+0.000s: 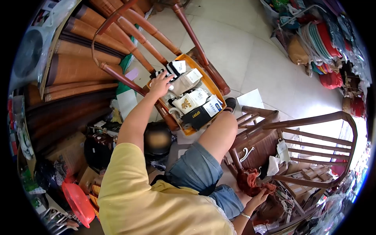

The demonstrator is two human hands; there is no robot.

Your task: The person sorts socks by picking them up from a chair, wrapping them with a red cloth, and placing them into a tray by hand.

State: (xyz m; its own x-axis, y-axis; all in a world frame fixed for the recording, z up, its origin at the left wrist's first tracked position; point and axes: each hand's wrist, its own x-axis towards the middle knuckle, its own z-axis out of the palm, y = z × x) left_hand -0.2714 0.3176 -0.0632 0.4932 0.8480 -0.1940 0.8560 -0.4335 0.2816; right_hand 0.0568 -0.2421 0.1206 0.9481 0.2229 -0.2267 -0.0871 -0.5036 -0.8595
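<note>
My left hand (159, 85) rests at the left side of a yellow tray (190, 131), fingers spread on a pair of black-and-white striped socks (170, 72). The tray sits on a bamboo chair and holds several labelled pairs: beige socks (181, 85), white socks (186, 103) with a gold print, and black socks (197, 117) marked SPORT. Low on the right, my right hand (259, 199) has its fingers closed on a crumpled reddish-brown cloth (250, 182), beside a second chair's seat. What kind of cloth it is, I cannot tell.
The second bamboo chair (309, 129) stands at my right, with a white plastic hook (246, 154) and a white sock (273, 165) on its seat. Rolled brown mats (82, 70) fill the left. A red plastic basin (78, 201) is lower left. Bagged goods (317, 43) line the upper right.
</note>
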